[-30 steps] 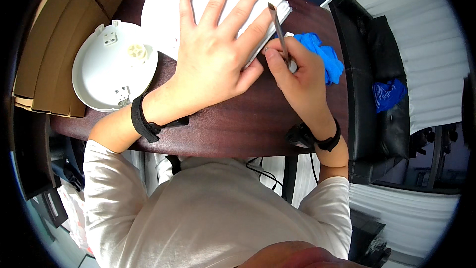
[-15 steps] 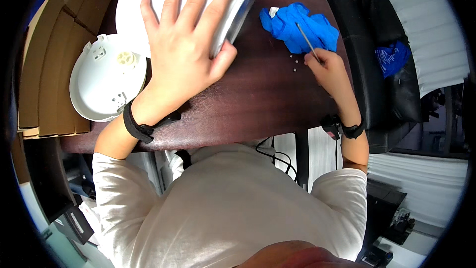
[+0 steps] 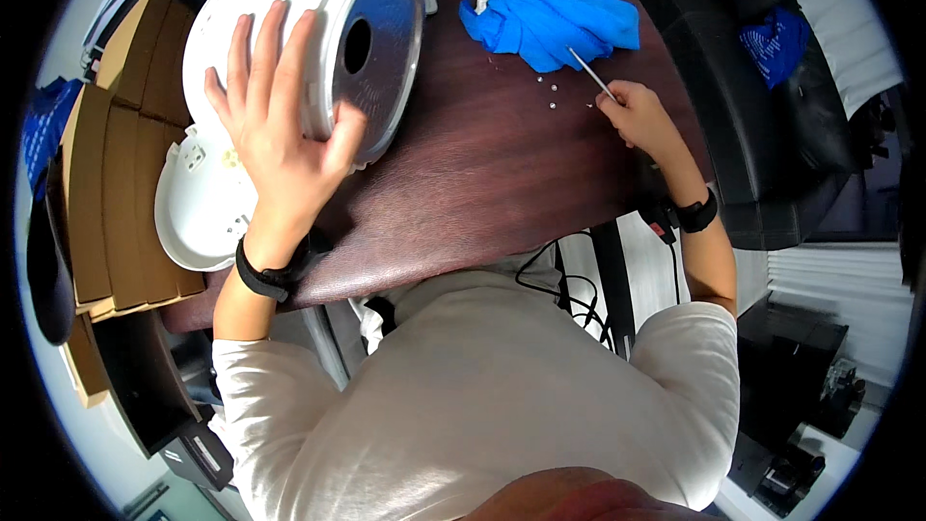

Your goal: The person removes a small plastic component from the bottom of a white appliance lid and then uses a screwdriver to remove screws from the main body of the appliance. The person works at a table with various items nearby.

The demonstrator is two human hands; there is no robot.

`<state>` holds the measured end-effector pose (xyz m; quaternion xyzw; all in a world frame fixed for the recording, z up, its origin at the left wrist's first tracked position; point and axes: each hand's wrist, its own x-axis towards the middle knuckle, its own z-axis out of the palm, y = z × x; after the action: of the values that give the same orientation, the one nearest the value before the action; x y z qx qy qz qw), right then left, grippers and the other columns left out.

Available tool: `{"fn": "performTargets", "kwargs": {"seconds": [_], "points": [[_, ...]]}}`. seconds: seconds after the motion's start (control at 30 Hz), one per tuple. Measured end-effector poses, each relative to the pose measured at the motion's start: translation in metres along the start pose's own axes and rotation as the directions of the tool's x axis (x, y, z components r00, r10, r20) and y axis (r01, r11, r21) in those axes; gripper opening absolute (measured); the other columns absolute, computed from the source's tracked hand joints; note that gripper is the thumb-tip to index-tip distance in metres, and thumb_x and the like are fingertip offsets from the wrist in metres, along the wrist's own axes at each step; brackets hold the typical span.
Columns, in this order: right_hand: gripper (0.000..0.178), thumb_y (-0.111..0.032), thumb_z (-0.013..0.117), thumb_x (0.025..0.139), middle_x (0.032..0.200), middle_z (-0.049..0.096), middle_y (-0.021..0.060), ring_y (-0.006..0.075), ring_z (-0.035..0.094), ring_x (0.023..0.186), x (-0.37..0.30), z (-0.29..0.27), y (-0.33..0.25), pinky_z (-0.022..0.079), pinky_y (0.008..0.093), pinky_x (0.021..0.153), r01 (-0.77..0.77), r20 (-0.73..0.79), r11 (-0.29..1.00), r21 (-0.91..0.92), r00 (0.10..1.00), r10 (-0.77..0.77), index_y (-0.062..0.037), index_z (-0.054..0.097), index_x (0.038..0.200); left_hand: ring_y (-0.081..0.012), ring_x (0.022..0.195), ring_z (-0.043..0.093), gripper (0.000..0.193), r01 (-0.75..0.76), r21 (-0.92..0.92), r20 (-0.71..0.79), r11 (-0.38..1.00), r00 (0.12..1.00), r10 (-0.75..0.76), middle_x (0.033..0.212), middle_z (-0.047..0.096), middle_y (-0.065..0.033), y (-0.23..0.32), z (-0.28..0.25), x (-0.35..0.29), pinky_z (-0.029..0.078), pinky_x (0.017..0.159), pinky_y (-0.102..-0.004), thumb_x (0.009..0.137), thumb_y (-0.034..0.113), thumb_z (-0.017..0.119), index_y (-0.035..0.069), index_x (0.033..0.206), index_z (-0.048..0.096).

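My left hand lies with fingers spread on the side of a white drum-shaped housing. The drum rests on its side, and its round grey end with a dark hole faces right. Between the closed fingers of my right hand is a thin metal rod, like a screwdriver shaft; any handle is hidden in the hand. The rod's tip points up and left, at the lower edge of a crumpled blue cloth. Several tiny silvery pieces, perhaps screws, lie just left of the rod.
A shallow round white cover sits beside the drum, partly behind my left hand. Brown cardboard boxes stand along the left side of the dark brown table. A black sofa borders the right, and cables hang below the front edge.
The drum has tipped so that its round end now shows, with my left hand still against it. My right hand keeps the rod near the cloth. The whole view has also shifted.
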<state>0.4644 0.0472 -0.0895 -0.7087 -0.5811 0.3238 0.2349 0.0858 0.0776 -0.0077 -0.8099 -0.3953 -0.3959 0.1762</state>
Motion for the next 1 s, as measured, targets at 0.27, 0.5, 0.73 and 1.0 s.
{"fn": "performTargets", "kwargs": {"seconds": [0.27, 0.5, 0.73, 1.0], "points": [[0.025, -0.023, 0.054, 0.096, 0.054, 0.045, -0.0026, 0.0060, 0.042, 0.040, -0.008, -0.011, 0.013, 0.034, 0.0233, 0.039, -0.028, 0.134, 0.970, 0.242, 0.991, -0.005, -0.0034, 0.056, 0.080, -0.0349, 0.137, 0.038, 0.065, -0.010, -0.025, -0.047, 1.000, 0.999, 0.009, 0.140, 0.050, -0.0134, -0.006, 0.010, 0.000, 0.015, 0.110, -0.0578, 0.065, 0.019, 0.066, 0.010, 0.129, 0.059], [0.029, -0.026, 0.054, 0.097, 0.055, 0.046, -0.0027, 0.0052, 0.044, 0.042, -0.022, 0.000, -0.006, 0.034, 0.0229, 0.040, -0.031, 0.229, 0.911, 0.410, 0.971, -0.070, -0.0021, 0.057, 0.082, -0.0314, 0.140, 0.035, 0.063, -0.006, -0.031, -0.039, 0.999, 0.999, 0.004, 0.143, 0.049, -0.0113, -0.011, 0.028, 0.011, 0.016, 0.112, -0.0570, 0.073, 0.018, 0.065, 0.012, 0.134, 0.055], [0.026, -0.024, 0.054, 0.097, 0.057, 0.047, -0.0031, 0.0046, 0.043, 0.043, -0.038, 0.010, -0.026, 0.033, 0.0221, 0.041, 0.006, 0.283, 0.882, 0.472, 0.946, -0.158, -0.0024, 0.058, 0.083, -0.0404, 0.126, 0.041, 0.062, 0.001, -0.013, 0.039, 1.000, 0.999, 0.000, 0.133, 0.046, -0.0198, -0.002, -0.003, -0.004, 0.028, 0.103, -0.0567, 0.074, 0.029, 0.074, 0.003, 0.125, 0.052], [0.022, -0.015, 0.048, 0.099, 0.054, 0.044, -0.0030, 0.0035, 0.040, 0.042, -0.045, 0.017, -0.028, 0.034, 0.0208, 0.042, -0.007, 0.301, 0.880, 0.474, 0.941, -0.154, -0.0029, 0.055, 0.082, -0.0412, 0.120, 0.041, 0.069, 0.035, 0.160, 0.098, 0.986, 0.994, -0.051, 0.128, 0.046, -0.0220, 0.005, -0.021, 0.025, 0.032, 0.102, -0.0496, 0.069, 0.035, 0.075, 0.007, 0.128, 0.052]]}}
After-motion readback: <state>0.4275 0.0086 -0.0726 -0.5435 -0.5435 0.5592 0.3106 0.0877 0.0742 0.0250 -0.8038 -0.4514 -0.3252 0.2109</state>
